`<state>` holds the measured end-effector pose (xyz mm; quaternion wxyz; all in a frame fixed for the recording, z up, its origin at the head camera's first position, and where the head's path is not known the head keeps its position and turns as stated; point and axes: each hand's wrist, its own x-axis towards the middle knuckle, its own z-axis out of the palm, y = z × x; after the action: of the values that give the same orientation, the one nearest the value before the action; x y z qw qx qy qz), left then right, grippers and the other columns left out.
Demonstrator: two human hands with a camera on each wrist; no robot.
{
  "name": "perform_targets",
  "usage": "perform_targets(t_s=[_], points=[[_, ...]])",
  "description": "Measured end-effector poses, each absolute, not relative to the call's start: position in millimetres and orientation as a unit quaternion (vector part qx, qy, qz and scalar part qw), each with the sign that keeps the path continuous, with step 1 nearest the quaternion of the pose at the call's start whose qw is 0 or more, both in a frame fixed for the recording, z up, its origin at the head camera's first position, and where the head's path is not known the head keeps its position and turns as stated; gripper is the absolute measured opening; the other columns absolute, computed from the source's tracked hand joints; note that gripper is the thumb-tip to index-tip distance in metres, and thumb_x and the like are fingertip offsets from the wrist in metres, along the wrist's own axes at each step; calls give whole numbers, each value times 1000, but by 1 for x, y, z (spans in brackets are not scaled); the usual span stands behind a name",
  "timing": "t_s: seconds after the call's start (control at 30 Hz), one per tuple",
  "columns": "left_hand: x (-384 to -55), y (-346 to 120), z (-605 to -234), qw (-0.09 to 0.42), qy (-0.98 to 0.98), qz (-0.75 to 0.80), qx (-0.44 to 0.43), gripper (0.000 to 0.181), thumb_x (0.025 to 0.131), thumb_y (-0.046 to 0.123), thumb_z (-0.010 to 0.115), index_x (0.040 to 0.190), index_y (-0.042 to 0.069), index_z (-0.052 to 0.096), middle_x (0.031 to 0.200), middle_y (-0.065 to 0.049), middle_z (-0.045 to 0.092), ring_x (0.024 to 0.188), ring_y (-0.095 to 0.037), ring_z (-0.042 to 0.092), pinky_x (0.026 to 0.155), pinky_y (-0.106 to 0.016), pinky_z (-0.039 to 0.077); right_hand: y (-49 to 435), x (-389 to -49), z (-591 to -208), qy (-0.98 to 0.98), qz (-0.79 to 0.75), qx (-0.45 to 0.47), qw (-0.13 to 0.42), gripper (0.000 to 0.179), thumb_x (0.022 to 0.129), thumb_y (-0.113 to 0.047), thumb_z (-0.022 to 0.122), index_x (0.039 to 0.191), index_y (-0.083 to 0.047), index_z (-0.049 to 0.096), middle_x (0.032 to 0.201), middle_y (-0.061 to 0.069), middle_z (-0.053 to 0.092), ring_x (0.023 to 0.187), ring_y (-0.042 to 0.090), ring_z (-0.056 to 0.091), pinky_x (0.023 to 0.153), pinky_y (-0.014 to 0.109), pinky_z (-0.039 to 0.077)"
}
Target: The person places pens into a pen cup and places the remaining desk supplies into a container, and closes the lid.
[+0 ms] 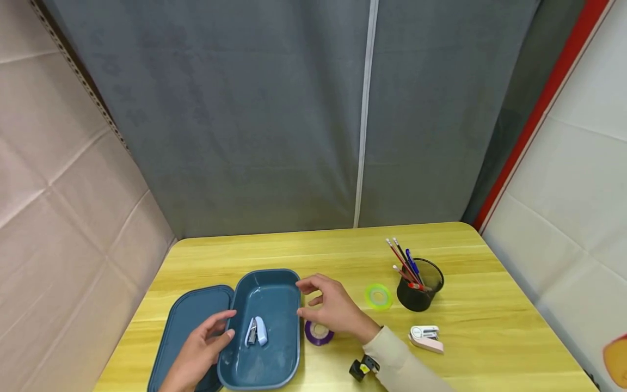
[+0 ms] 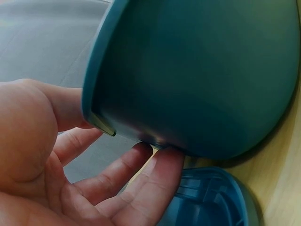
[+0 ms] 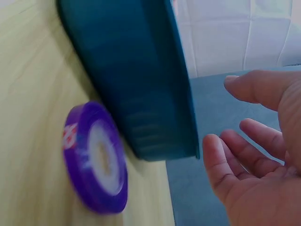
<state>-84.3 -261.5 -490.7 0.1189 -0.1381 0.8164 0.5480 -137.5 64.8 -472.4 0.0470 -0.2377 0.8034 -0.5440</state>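
A blue plastic box [image 1: 274, 359] stands on the table with a small pale-blue stapler [image 1: 257, 331] inside it. At its left side my left hand [image 1: 201, 347] grips the edge. In the left wrist view, fingertips [image 2: 170, 157] touch the box's outer wall [image 2: 197, 80] while the thumb tip is hidden behind the rim. Off the box's right side is my right hand [image 1: 333, 306], its thumb and fingers spread, holding nothing. The right wrist view shows a gap between these fingers [image 3: 217, 157] and the box's rim [image 3: 188, 99]. Beneath that hand lies a purple tape roll [image 1: 318, 333].
A blue lid [image 1: 183, 321] lies left of the box, partly under my left forearm. Toward the right are a green-yellow tape roll [image 1: 378, 296], a black pen holder [image 1: 416, 299] with pencils and a pen, and a pink-and-white stapler [image 1: 426, 338]. A grey curtain [image 1: 269, 120] hangs behind the table.
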Motion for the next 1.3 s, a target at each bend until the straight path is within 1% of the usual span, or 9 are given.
perform_targets(t_s=[0.13, 0.37, 0.43, 0.5, 0.67, 0.8, 0.93, 1.07, 1.3], points=[[-84, -261, -491, 115, 816, 550, -138, 49, 100, 23, 74, 147, 18, 61, 136, -17, 66, 93, -23, 68, 62, -38, 53, 73, -136, -480, 812, -532, -233, 55, 53, 89, -18, 86, 136, -6, 65, 131, 9, 67, 121, 31, 65, 92, 29, 62], [-84, -261, -491, 117, 817, 547, -138, 50, 100, 26, 74, 147, 18, 61, 138, -17, 65, 94, -23, 68, 61, -38, 51, 83, -136, -490, 821, -516, -228, 89, 50, 89, -17, 86, 135, -6, 67, 130, 15, 68, 116, 38, 66, 83, 26, 61], [-84, -262, -490, 118, 818, 546, -139, 49, 100, 26, 74, 147, 19, 61, 138, -17, 65, 94, -23, 68, 61, -37, 51, 84, -136, -492, 830, -502, -224, 94, 52, 88, -18, 86, 135, -6, 67, 129, 14, 68, 113, 36, 67, 81, 25, 59], [-84, -262, -490, 118, 818, 545, -139, 49, 100, 25, 74, 147, 19, 61, 138, -17, 65, 95, -23, 68, 62, -37, 51, 85, -136, -495, 840, -486, -223, 96, 54, 87, -20, 87, 135, -7, 67, 129, 12, 69, 113, 34, 66, 84, 28, 59], [-84, -262, -491, 119, 814, 551, -140, 49, 100, 24, 74, 147, 18, 61, 138, -18, 65, 96, -24, 68, 62, -39, 53, 87, -135, -503, 857, -451, -229, 98, 55, 83, -24, 87, 132, -6, 70, 130, 8, 70, 118, 29, 63, 102, 44, 54], [-84, -263, -492, 120, 810, 557, -139, 49, 100, 24, 74, 147, 17, 60, 139, -19, 65, 97, -24, 68, 63, -39, 53, 87, -134, -509, 864, -434, -238, 94, 56, 80, -27, 91, 128, -7, 71, 128, 4, 71, 118, 23, 61, 104, 42, 53], [-84, -263, -493, 121, 808, 560, -138, 50, 100, 25, 74, 148, 17, 60, 140, -20, 64, 100, -25, 69, 66, -40, 54, 87, -132, -514, 868, -421, -249, 87, 57, 79, -27, 93, 127, -7, 72, 126, 2, 72, 116, 15, 62, 116, 51, 44], [-84, -263, -492, 122, 808, 560, -139, 50, 100, 26, 74, 148, 18, 60, 141, -20, 63, 105, -26, 69, 68, -40, 56, 88, -131, -517, 874, -402, -260, 82, 56, 79, -27, 93, 128, -9, 72, 126, -1, 73, 114, 12, 62, 116, 50, 43], [-84, -263, -492, 122, 806, 562, -139, 50, 100, 27, 74, 148, 17, 60, 141, -21, 63, 108, -26, 70, 70, -41, 58, 92, -131, -521, 880, -378, -278, 75, 54, 81, -29, 93, 129, -16, 72, 127, -6, 71, 112, 9, 57, 103, 38, 50]])
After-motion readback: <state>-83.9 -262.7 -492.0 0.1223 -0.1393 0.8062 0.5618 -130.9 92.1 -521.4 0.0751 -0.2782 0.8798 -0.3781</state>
